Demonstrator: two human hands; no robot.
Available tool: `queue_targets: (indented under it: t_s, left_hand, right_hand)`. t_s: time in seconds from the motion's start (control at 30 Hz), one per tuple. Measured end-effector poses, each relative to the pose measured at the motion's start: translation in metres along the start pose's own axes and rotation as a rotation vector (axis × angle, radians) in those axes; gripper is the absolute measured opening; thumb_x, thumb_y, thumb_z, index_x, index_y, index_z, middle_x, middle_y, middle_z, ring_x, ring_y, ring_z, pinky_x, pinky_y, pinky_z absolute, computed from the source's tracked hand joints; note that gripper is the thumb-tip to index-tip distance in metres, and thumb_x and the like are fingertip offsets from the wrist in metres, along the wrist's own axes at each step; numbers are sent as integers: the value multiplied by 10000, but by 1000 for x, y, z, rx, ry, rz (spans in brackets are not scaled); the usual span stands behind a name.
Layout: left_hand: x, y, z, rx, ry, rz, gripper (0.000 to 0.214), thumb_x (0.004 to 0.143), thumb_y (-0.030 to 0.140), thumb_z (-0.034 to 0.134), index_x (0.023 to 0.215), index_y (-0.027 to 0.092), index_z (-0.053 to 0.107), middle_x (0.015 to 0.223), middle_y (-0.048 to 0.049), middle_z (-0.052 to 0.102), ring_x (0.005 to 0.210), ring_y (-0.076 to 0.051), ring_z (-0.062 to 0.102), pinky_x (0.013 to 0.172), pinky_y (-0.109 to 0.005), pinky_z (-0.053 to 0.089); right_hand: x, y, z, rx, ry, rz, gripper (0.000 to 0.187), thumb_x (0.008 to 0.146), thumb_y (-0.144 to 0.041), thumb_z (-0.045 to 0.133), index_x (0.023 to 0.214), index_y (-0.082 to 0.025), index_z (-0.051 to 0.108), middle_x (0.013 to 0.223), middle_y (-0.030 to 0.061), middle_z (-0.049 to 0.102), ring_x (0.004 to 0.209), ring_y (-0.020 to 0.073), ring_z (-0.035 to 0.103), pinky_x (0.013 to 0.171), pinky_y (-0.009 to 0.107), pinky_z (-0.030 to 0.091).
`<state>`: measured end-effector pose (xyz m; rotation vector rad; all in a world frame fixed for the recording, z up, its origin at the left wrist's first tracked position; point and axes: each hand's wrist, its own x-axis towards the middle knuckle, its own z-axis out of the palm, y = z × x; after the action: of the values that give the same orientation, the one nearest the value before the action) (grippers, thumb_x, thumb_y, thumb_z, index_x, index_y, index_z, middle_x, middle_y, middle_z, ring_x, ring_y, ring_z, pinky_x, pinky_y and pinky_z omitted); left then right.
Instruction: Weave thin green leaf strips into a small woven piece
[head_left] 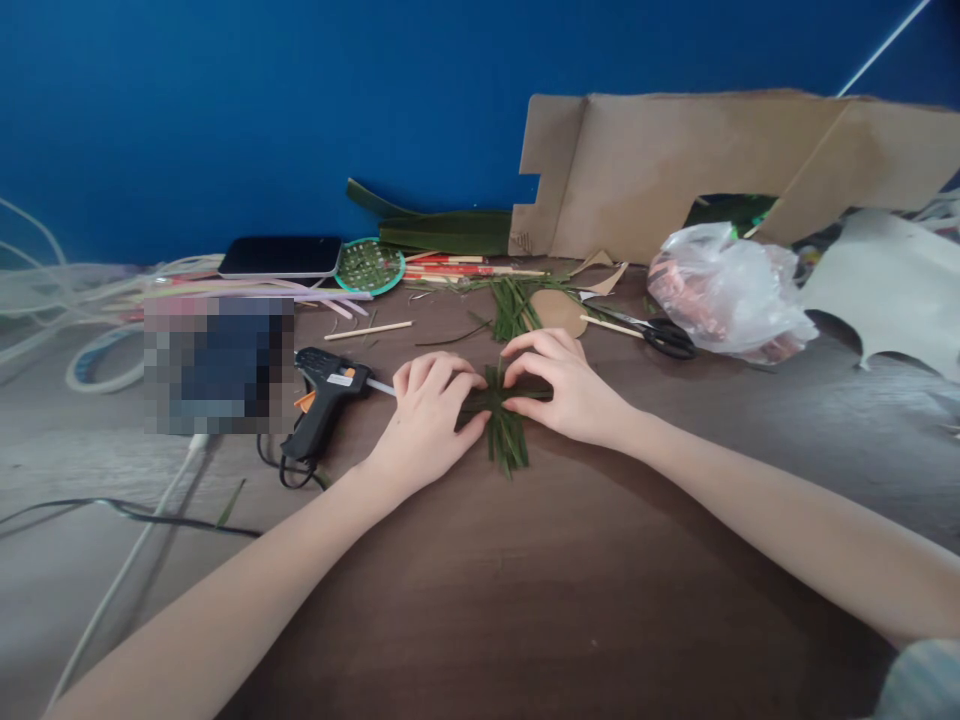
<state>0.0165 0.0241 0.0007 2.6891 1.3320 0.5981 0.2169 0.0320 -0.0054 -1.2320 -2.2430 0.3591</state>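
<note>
Woven green leaf strips [508, 440] lie crossed on the brown table, their loose ends fanned toward me. My left hand [433, 415] grips the strips from the left, thumb and fingers pinched at the crossing. From the right, my right hand [559, 388] pinches the same strips, thumb below and fingers above. Both hands rest low over the table, and parts of the weave are hidden under the fingers. Just left of my left hand lies a black hot glue gun [328, 395] with a glue stick in its back. More cut leaf strips [512, 308] lie beyond my hands.
Scissors [667, 338], a cardboard disc [559, 312] and a plastic bag [731, 290] lie back right, before a cardboard sheet [645, 170]. A phone [281, 256], a round woven piece [370, 266] and wooden sticks [369, 331] are back left. Cables [124, 510] cross the left side.
</note>
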Motion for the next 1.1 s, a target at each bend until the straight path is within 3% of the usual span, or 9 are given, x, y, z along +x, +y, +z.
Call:
queue_targets:
  t_s: [0.23,0.47,1.1]
  left_hand:
    - [0,0,1,-2,2,5,202,805,250,562,1000,198,578,1072,-66,576,1110,-259,425,946,-432,310]
    - [1,0,1,-7,-3,-8,189,803,245,555,985,195,571,1069,-68,581,1105,-260,435,941,-441,318]
    - [-1,0,1,5,4,-13,199,795,249,560,986,195,563,1079,-68,571,1114,-255,426,944,-428,314]
  right_hand:
    - [0,-1,0,1,1,-11,110,740,-262,677,742,-212,579,1124,39,562,1099,243,435,948,431,317]
    - [-1,-3,-1,-39,43,69,235,679,-287,724,746,-202,514,1106,59,579,1060,264,467,897,436,344]
    - [0,-2,1,-24,36,62,182,701,-289,709,713,-204,548,1109,52,586,1077,261,464,904,442,345]
